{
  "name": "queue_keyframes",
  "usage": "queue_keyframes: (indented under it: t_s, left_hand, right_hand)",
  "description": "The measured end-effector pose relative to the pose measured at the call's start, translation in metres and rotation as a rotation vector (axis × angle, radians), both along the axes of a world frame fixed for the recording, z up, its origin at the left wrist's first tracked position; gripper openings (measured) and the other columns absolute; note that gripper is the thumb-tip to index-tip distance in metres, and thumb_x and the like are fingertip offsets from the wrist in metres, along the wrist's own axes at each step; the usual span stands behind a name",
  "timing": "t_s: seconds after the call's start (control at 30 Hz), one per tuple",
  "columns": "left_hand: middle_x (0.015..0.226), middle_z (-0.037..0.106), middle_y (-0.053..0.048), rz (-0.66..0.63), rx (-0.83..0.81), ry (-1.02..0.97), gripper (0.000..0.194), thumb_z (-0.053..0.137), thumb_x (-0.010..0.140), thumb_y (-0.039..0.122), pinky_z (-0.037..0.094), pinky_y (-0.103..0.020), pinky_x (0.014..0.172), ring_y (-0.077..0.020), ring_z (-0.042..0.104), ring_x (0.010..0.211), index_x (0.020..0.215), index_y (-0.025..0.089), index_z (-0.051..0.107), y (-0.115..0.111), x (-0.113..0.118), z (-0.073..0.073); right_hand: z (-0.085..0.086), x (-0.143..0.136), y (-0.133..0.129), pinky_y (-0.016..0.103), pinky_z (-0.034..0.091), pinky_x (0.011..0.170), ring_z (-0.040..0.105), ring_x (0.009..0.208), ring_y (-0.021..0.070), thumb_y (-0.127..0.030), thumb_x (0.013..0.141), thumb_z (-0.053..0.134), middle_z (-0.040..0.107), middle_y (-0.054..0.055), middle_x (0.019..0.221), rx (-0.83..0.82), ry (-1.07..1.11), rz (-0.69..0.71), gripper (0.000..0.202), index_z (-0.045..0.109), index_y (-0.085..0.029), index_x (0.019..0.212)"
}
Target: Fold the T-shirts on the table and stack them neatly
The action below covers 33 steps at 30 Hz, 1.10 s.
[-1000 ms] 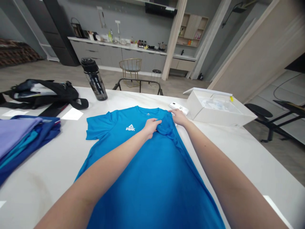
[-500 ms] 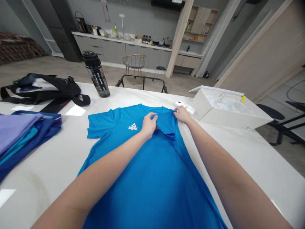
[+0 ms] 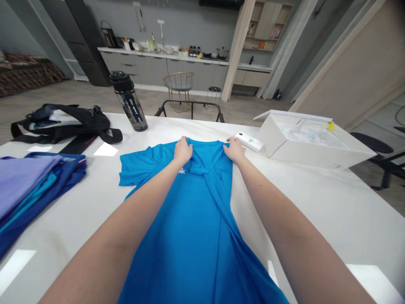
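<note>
A blue short-sleeved T-shirt (image 3: pixel 190 219) lies front up on the white table, its collar away from me. Its right side is folded inward over the chest, and the left sleeve lies spread out. My left hand (image 3: pixel 183 151) is closed on the shirt's shoulder beside the collar, partly covering the white chest print. At the right shoulder, my right hand (image 3: pixel 234 150) pinches the fabric near the folded edge. A white handheld device (image 3: pixel 249 142) lies just beyond my right hand.
Folded clothes (image 3: pixel 34 181) are stacked on the table (image 3: pixel 72 228) at left, with a black bag (image 3: pixel 69 120) behind them. A dark bottle (image 3: pixel 129 101) stands upright at the back. An open white box (image 3: pixel 303 147) sits at right. Chairs and a kitchen counter are beyond.
My left hand has moved left and away from me, from the folded sleeve to the shoulder by the collar. My right hand has shifted slightly left. The right side now lies folded further inward.
</note>
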State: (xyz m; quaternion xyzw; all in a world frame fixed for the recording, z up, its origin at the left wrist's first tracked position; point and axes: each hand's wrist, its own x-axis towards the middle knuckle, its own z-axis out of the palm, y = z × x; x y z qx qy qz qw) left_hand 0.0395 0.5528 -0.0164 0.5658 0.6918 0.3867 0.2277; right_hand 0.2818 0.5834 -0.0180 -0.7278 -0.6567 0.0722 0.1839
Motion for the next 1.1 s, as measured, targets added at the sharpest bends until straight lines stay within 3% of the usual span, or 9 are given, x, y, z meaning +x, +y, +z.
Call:
queue_keyframes:
  t_s: [0.07, 0.13, 0.23, 0.33, 0.43, 0.63, 0.83, 0.93, 1.1]
  left_hand:
    - [0.135, 0.06, -0.016, -0.085, 0.104, 0.278, 0.043, 0.059, 0.091, 0.02, 0.042, -0.043, 0.107, -0.0299, 0.054, 0.128, 0.134, 0.019, 0.058, -0.016, 0.002, -0.006]
    - [0.141, 0.057, -0.015, -0.225, 0.158, 0.456, 0.041, 0.055, 0.095, 0.023, 0.041, -0.046, 0.109, -0.0304, 0.052, 0.131, 0.136, 0.021, 0.059, -0.034, 0.005, -0.009]
    - [0.142, 0.059, -0.012, -0.45, 0.149, 0.544, 0.035, 0.051, 0.098, 0.025, 0.034, -0.049, 0.116, -0.0283, 0.053, 0.133, 0.129, 0.023, 0.065, -0.064, 0.008, -0.007]
    - [0.145, 0.059, -0.01, -0.557, 0.128, 0.57, 0.034, 0.05, 0.099, 0.026, 0.026, -0.052, 0.122, -0.0271, 0.052, 0.136, 0.128, 0.025, 0.067, -0.097, 0.009, -0.003]
    - [0.147, 0.058, -0.011, -0.603, 0.125, 0.566, 0.037, 0.048, 0.1, 0.024, 0.025, -0.051, 0.123, -0.0266, 0.053, 0.137, 0.132, 0.025, 0.065, -0.135, 0.008, 0.0]
    - [0.15, 0.056, -0.012, -0.641, 0.1, 0.591, 0.04, 0.046, 0.1, 0.023, 0.027, -0.055, 0.122, -0.0268, 0.051, 0.139, 0.137, 0.023, 0.062, -0.226, 0.016, 0.006]
    - [0.145, 0.06, -0.011, -0.68, 0.104, 0.586, 0.039, 0.046, 0.101, 0.023, 0.037, -0.049, 0.114, -0.0255, 0.054, 0.134, 0.139, 0.022, 0.058, -0.31, 0.038, 0.012]
    - [0.138, 0.063, -0.01, -0.689, 0.126, 0.585, 0.037, 0.048, 0.101, 0.025, 0.041, -0.044, 0.108, -0.0244, 0.058, 0.127, 0.137, 0.024, 0.059, -0.345, 0.048, 0.014]
    - [0.129, 0.065, -0.009, -0.694, 0.151, 0.613, 0.036, 0.047, 0.102, 0.025, 0.044, -0.042, 0.099, -0.0252, 0.06, 0.118, 0.137, 0.025, 0.057, -0.395, 0.062, 0.025]
  right_hand:
    - [-0.004, -0.002, -0.011, 0.062, 0.04, 0.104, 0.045, 0.132, 0.0367, -0.037, 0.094, 0.054, 0.051, 0.017, 0.142, 0.052, -0.007, 0.016, 0.04, 0.056, -0.022, 0.132]
    - [-0.004, -0.002, -0.027, 0.059, 0.041, 0.103, 0.046, 0.13, 0.0359, -0.037, 0.095, 0.053, 0.052, 0.016, 0.14, 0.086, -0.01, 0.054, 0.037, 0.058, -0.023, 0.129]
    - [0.001, -0.002, -0.063, 0.049, 0.045, 0.101, 0.052, 0.123, 0.0319, -0.039, 0.097, 0.053, 0.057, 0.014, 0.13, 0.076, 0.015, 0.171, 0.032, 0.064, -0.024, 0.122]
    - [0.005, -0.001, -0.11, 0.036, 0.047, 0.095, 0.06, 0.107, 0.0239, -0.041, 0.097, 0.056, 0.061, 0.009, 0.118, 0.026, 0.056, 0.336, 0.028, 0.069, -0.025, 0.116]
    - [0.008, 0.0, -0.162, 0.029, 0.047, 0.087, 0.061, 0.09, 0.0177, -0.039, 0.098, 0.058, 0.063, 0.005, 0.105, -0.012, 0.119, 0.432, 0.025, 0.071, -0.024, 0.113]
    - [0.012, 0.003, -0.263, 0.027, 0.044, 0.076, 0.061, 0.078, 0.0164, -0.038, 0.097, 0.059, 0.065, 0.0, 0.084, -0.072, 0.186, 0.45, 0.022, 0.072, -0.023, 0.108]
    - [0.016, 0.006, -0.354, 0.028, 0.045, 0.077, 0.067, 0.087, 0.0199, -0.045, 0.095, 0.062, 0.071, 0.006, 0.102, -0.088, 0.051, 0.315, 0.032, 0.068, -0.023, 0.118]
    - [0.02, 0.01, -0.39, 0.031, 0.046, 0.082, 0.069, 0.099, 0.0237, -0.038, 0.096, 0.06, 0.072, 0.009, 0.114, -0.086, -0.044, 0.232, 0.026, 0.068, -0.023, 0.116]
    - [0.028, 0.02, -0.438, 0.036, 0.043, 0.085, 0.068, 0.104, 0.0277, -0.03, 0.097, 0.053, 0.075, 0.011, 0.109, -0.126, -0.166, 0.172, 0.019, 0.066, -0.021, 0.109]
